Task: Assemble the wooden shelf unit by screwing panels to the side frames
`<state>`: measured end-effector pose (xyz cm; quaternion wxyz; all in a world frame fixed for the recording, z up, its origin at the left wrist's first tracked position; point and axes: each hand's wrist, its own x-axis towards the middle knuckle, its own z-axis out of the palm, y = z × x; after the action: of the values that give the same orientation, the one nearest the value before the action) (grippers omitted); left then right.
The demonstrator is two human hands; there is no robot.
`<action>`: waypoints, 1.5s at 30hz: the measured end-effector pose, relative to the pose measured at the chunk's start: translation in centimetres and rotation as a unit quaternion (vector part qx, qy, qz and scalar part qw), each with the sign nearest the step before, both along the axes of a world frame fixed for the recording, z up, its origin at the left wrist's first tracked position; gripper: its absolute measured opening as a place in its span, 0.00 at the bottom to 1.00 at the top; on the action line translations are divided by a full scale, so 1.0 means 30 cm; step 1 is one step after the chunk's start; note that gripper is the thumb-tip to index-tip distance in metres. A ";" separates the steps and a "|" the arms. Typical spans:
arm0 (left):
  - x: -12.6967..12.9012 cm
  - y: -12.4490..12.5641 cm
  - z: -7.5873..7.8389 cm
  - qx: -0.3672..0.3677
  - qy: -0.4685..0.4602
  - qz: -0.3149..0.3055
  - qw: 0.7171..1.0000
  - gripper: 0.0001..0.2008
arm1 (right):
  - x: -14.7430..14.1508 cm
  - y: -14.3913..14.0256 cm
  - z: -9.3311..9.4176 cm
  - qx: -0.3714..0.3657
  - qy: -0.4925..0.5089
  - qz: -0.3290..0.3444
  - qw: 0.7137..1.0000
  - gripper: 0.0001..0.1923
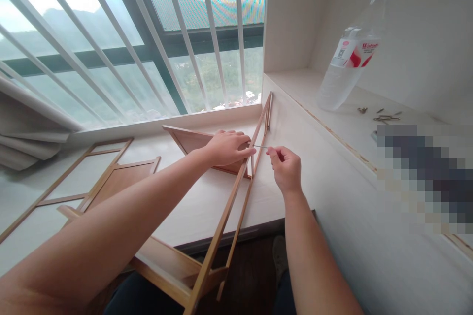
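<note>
My left hand [231,147] is closed around the upper rail of a wooden frame [225,206], its thumb close to where a thin metal hex key [260,146] meets the wood. The far end of that hex key is pinched between the thumb and fingers of my right hand [286,165]. Leaning across the white ledge, the frame has two long slats and a flat brown panel [192,141] behind my left hand. Its lower part, with a wooden board [170,256], hangs over the ledge's front edge. The hex key's tip is too small to make out.
More wooden frame parts [121,182] lie on the ledge at left. A plastic bottle [345,69] stands on the right-hand shelf beside small metal fittings [386,118]. A blurred patch covers the shelf's near part. Window bars [207,34] rise behind, with a grey curtain [33,123] at left.
</note>
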<state>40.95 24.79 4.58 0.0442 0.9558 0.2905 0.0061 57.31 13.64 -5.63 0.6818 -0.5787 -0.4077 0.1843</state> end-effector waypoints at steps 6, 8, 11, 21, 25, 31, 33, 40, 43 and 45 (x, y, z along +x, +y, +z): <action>0.002 0.000 0.000 0.001 0.004 0.001 1.000 0.28 | -0.048 0.023 0.019 -0.004 0.184 0.065 0.981 0.20; 0.001 0.002 -0.002 0.002 0.004 0.001 1.000 0.28 | -0.066 0.030 0.032 0.001 0.264 0.083 0.961 0.19; 0.000 0.004 -0.005 0.005 0.003 0.000 1.000 0.29 | -0.077 0.032 0.057 -0.002 0.319 0.093 0.943 0.17; -0.001 0.007 -0.008 0.006 0.002 -0.001 1.000 0.28 | -0.067 0.019 0.099 -0.040 0.386 0.132 0.912 0.14; -0.001 0.006 -0.007 0.003 0.001 -0.003 1.000 0.29 | -0.056 0.014 0.087 -0.022 0.353 0.140 0.925 0.15; 0.000 0.003 -0.003 0.003 0.004 -0.002 1.000 0.28 | -0.027 0.006 0.065 -0.018 0.278 0.152 0.948 0.15; 0.000 0.004 -0.005 0.005 0.002 -0.002 1.000 0.28 | -0.019 0.006 0.056 -0.019 0.264 0.154 0.952 0.15; -0.001 0.006 -0.009 0.008 0.000 -0.003 1.000 0.28 | 0.010 0.010 0.030 -0.024 0.187 0.162 0.968 0.16; -0.001 0.004 -0.006 0.006 0.002 -0.001 1.000 0.27 | 0.026 0.004 0.024 -0.031 0.112 0.147 0.982 0.15; 0.000 0.003 -0.003 0.007 0.005 -0.001 1.000 0.28 | 0.037 -0.001 0.021 -0.037 0.039 0.125 0.991 0.14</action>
<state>40.93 24.87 4.48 0.0364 0.9564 0.2897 0.0031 58.41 13.60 -5.00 0.6468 -0.5401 -0.4433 0.3055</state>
